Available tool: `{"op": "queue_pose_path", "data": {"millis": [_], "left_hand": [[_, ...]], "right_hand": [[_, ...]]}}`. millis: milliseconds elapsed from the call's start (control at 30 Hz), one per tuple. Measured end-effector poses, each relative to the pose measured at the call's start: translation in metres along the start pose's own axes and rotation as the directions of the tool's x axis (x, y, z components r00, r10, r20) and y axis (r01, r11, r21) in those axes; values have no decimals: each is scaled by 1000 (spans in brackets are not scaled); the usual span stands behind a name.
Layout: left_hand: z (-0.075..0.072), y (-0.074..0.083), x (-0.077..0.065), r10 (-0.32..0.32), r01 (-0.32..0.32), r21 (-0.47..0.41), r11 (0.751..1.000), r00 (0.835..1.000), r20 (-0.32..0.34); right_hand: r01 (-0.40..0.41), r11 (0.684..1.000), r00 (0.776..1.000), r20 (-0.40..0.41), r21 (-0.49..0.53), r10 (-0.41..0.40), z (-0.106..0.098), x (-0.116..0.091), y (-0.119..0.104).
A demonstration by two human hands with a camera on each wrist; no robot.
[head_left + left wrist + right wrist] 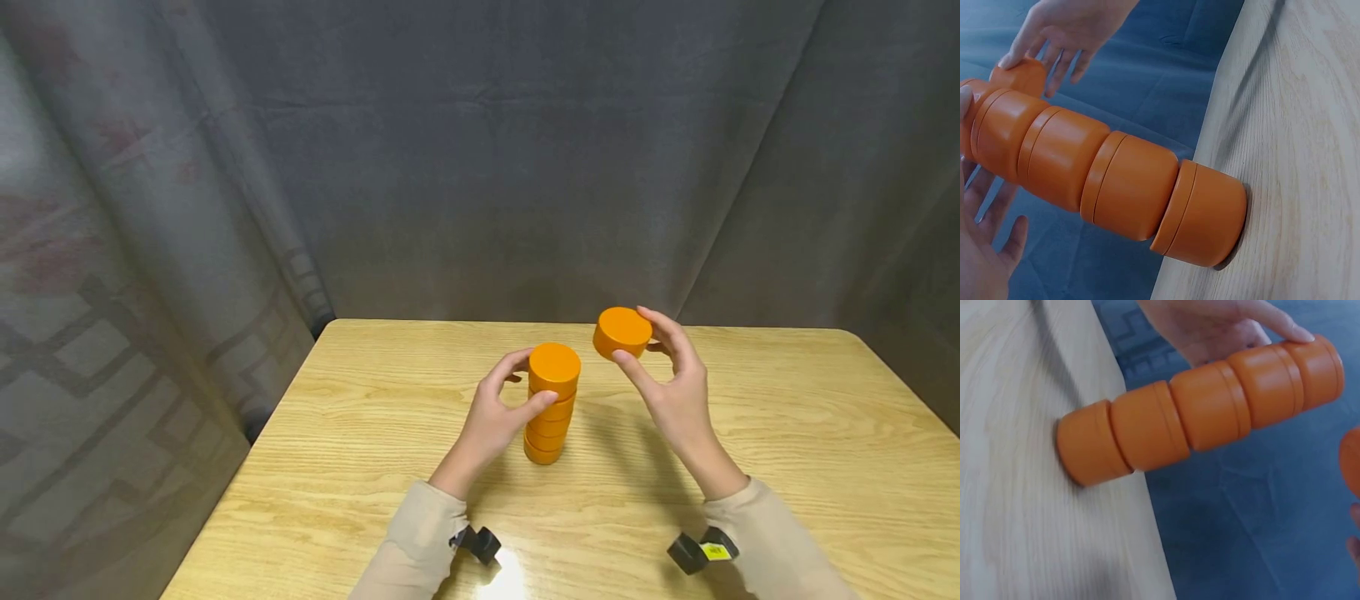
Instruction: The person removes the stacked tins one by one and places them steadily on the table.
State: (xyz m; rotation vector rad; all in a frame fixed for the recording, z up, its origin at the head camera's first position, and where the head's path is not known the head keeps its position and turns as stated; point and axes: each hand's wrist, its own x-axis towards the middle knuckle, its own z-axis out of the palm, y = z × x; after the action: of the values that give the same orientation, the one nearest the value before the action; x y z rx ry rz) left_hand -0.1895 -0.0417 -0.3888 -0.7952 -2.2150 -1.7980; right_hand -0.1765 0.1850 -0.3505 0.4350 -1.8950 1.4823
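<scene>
A stack of several round orange lidded jars [549, 417] stands upright on the wooden table, its layers slightly offset. My left hand [491, 412] holds the top jar [555, 363] of this stack, thumb on the near side and fingers behind. To the right, my right hand [678, 400] grips another orange jar [624, 329] between thumb and fingers, in the air beside the stack top and apart from it. In the right wrist view only a part of that held jar [1351, 461] shows at the edge. The left wrist view shows the stack's bottom jar [1207, 215] resting on the table.
The light wooden table [360, 433] extends around the stack on both sides. Grey curtains [480, 167] hang behind its far edge and along the left. Dark camera mounts are strapped to both sleeved wrists.
</scene>
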Motion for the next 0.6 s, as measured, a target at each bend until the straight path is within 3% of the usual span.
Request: {"op": "queue_pose_path", "data": {"millis": [600], "left_hand": [[1,1,0,0,0,2,1000,1000,-1]], "right_hand": [[-124,984,991,38,-128,130,-13,-4,29]]}}
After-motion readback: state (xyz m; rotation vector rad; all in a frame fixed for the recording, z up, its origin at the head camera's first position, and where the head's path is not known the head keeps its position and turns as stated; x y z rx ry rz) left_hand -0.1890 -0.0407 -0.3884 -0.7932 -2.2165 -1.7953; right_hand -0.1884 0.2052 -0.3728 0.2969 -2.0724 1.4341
